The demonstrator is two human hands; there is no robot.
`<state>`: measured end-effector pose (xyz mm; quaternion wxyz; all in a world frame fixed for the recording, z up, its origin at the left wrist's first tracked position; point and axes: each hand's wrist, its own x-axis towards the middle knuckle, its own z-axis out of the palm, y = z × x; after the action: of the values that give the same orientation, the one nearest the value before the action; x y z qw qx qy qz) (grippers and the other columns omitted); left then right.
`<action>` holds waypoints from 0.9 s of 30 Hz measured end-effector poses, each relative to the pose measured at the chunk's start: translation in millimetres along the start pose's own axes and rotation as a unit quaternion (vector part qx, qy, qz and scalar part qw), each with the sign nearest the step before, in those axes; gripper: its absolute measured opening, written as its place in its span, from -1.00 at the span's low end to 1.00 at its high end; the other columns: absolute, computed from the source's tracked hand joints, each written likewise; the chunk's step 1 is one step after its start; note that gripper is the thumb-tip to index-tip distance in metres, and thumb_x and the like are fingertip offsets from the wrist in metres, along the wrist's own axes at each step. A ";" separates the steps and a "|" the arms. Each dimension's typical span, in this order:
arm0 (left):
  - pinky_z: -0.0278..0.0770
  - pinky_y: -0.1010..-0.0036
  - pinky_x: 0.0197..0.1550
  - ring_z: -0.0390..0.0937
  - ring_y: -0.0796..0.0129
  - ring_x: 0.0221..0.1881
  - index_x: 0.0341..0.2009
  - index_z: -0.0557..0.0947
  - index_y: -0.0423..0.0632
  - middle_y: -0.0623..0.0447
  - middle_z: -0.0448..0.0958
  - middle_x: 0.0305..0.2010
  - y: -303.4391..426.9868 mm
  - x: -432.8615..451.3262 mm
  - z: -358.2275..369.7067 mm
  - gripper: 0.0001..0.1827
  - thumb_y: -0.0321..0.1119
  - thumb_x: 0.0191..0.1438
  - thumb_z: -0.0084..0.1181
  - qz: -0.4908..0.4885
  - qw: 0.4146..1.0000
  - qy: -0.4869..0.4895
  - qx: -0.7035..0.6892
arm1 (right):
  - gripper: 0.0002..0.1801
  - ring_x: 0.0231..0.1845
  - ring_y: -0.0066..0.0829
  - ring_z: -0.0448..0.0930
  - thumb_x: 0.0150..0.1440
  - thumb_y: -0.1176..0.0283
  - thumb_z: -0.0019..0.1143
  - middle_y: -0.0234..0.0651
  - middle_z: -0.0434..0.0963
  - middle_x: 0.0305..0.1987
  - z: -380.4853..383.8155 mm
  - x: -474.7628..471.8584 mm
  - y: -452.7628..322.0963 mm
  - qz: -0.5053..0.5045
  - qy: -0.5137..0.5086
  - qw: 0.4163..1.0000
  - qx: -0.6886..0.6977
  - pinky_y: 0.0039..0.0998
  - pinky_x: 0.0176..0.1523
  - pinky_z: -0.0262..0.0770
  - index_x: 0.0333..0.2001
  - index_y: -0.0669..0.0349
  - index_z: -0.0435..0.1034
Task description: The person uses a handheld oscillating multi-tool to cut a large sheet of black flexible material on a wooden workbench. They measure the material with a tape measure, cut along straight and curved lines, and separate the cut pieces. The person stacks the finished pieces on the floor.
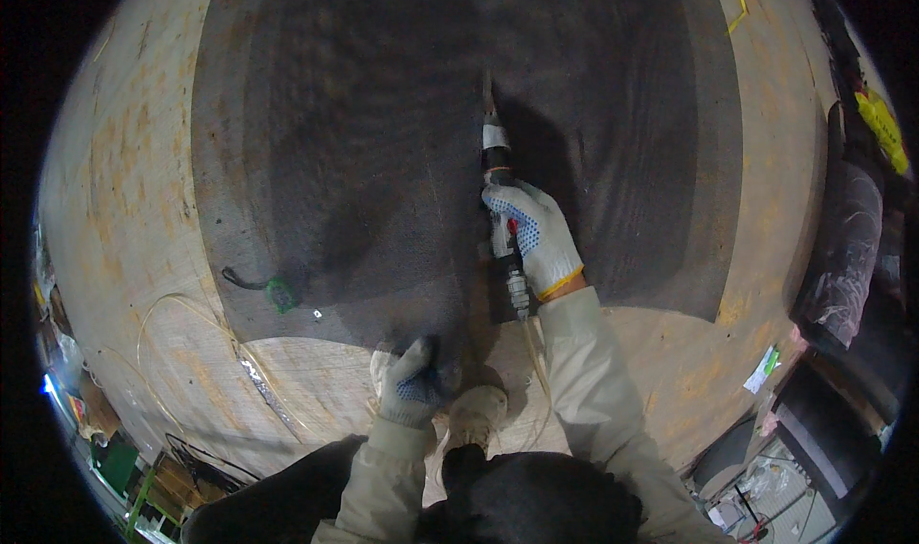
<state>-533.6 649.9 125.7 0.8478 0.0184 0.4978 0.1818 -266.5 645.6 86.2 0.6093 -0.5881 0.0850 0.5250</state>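
A large dark sheet (pixel 359 149), rubber or fabric, lies flat before me. My right hand (pixel 540 228), in a white knit glove with blue dots, is closed around the body of an air-powered hand tool (pixel 496 138). A narrow blade (pixel 488 88) projects from its far end and points away from me along a line in the sheet. At the tool's rear, a metal coupling (pixel 517 293) joins a thin pale hose (pixel 538 357). My left hand (pixel 411 390), gloved alike, grips the sheet's near edge beside that line. Its fingertips are partly hidden.
The sheet lies on a worn wooden surface (pixel 136 185). A green object with a dark strap (pixel 281 294) rests on the sheet's left part. To its lower left loops a clear hose (pixel 147 307). Wrapped dark rolls (pixel 847 235) stand at right. My shoe (pixel 477 408) is close to the sheet's edge.
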 end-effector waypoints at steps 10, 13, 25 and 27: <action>0.56 0.24 -0.46 0.59 0.18 -0.46 0.18 0.52 -0.06 -0.06 0.65 -0.22 1.3 -1.1 -8.6 -0.59 -0.27 0.29 0.27 0.041 0.998 -0.024 0.041 | -0.74 -0.46 -0.54 0.54 0.31 0.22 0.23 -0.38 0.55 -0.30 3.8 18.4 -13.2 -0.041 -0.030 0.998 -0.038 -0.41 -0.33 0.63 -0.08 0.16 0.62; 0.55 0.22 -0.47 0.57 0.17 -0.49 0.21 0.51 -0.09 -0.08 0.64 -0.21 1.8 -0.4 -12.5 -0.55 -0.27 0.28 0.28 0.038 0.997 -0.048 0.039 | -0.76 -0.46 -0.54 0.54 0.33 0.25 0.20 -0.39 0.55 -0.31 5.7 26.8 -15.0 -0.055 -0.026 0.998 -0.030 -0.41 -0.33 0.63 -0.10 0.16 0.63; 0.51 0.26 -0.49 0.56 0.20 -0.48 0.36 0.45 -0.13 -0.14 0.67 -0.16 10.0 -8.2 -4.4 -0.38 -0.28 0.26 0.31 0.032 0.999 -0.032 0.008 | -0.69 -0.12 -0.47 0.65 0.41 0.33 0.08 -0.26 0.69 -0.02 8.9 68.8 -32.4 -0.080 -0.036 0.993 -0.079 -0.46 -0.01 0.59 0.02 0.24 0.68; 0.50 0.27 -0.48 0.56 0.22 -0.47 0.36 0.45 -0.15 -0.12 0.68 -0.17 10.7 -8.5 -7.1 -0.38 -0.25 0.26 0.30 0.027 0.999 -0.032 0.004 | -0.69 -0.07 -0.43 0.67 0.41 0.35 0.07 -0.24 0.70 0.04 11.0 74.8 -36.0 -0.104 -0.036 0.989 -0.102 -0.46 0.07 0.59 0.04 0.24 0.68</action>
<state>-546.5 656.1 131.5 0.8583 0.0409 0.4700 0.2020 -213.1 703.6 58.0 0.6000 -0.6337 -0.0531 0.4854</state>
